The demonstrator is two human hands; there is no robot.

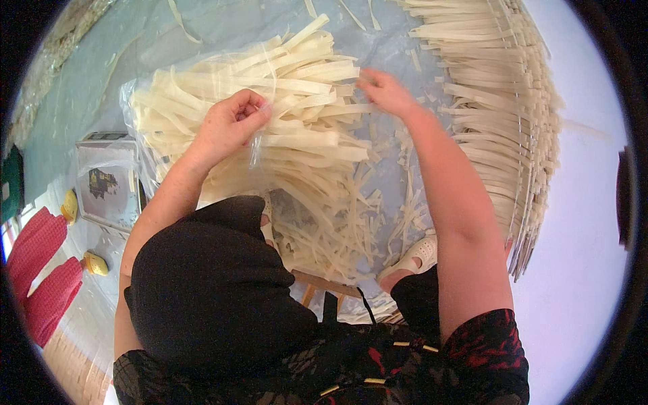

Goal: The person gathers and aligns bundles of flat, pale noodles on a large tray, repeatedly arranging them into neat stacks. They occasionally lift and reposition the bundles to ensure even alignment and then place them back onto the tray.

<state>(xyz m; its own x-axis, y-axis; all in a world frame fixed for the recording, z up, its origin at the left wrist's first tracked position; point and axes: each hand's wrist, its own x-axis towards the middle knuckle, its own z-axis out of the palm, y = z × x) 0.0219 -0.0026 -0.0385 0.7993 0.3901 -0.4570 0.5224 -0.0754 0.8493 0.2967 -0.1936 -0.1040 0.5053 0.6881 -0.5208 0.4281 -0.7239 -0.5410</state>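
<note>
A thick bundle of broad, pale dried noodles (304, 101) lies before me, its left part inside a clear plastic bag (132, 109). My left hand (235, 119) rests over the bundle, thumb and fingertips pinched together on the bag's thin edge. At the noodles' right-hand ends is my right hand (387, 93), slightly blurred, with its fingertips touching or very close to the strip ends. Whether it grips a strip cannot be made out. Loose noodle scraps (349, 228) are heaped below the bundle, near my knees.
On the right, long rows of noodles (486, 126) hang or lie along thin rods. A flat-topped scale (109, 177) stands left of the bag. Another person's red trouser legs (38, 243) and yellow shoes (96, 264) are at far left. A wooden stool (324, 283) is beneath me.
</note>
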